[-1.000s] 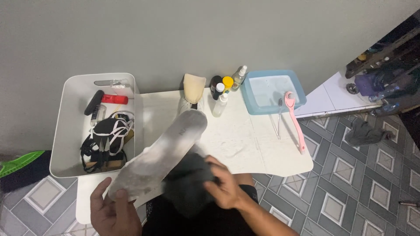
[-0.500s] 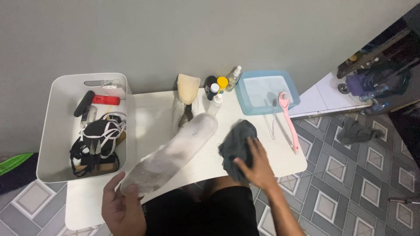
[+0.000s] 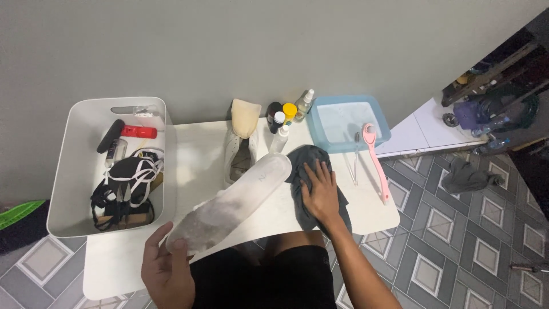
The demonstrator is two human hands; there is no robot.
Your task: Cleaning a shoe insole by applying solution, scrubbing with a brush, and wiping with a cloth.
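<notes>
insole (image 3: 231, 209) up off the table (image 3: 194, 149), pale and smudged grey, left hand (image 3: 166, 269) clamped round its heel end, toe pointing toward the white shoe (image 3: 240, 151). right hand (image 3: 320, 191) lies flat, fingers spread, pressing the dark grey cloth (image 3: 311, 166) onto the tabletop, palm on it rather than gripping. to do this well, i'd say bunch a clean patch of that cloth and keep the foam supported so it doesn't fold. soft crumpled fabric, thin flexible insole, smooth white table. little bottles (image 3: 283, 123) behind, blue plastic basin (image 3: 346, 120), long pink brush (image 3: 377, 166), white bin (image 3: 108, 166) full of laces.
</notes>
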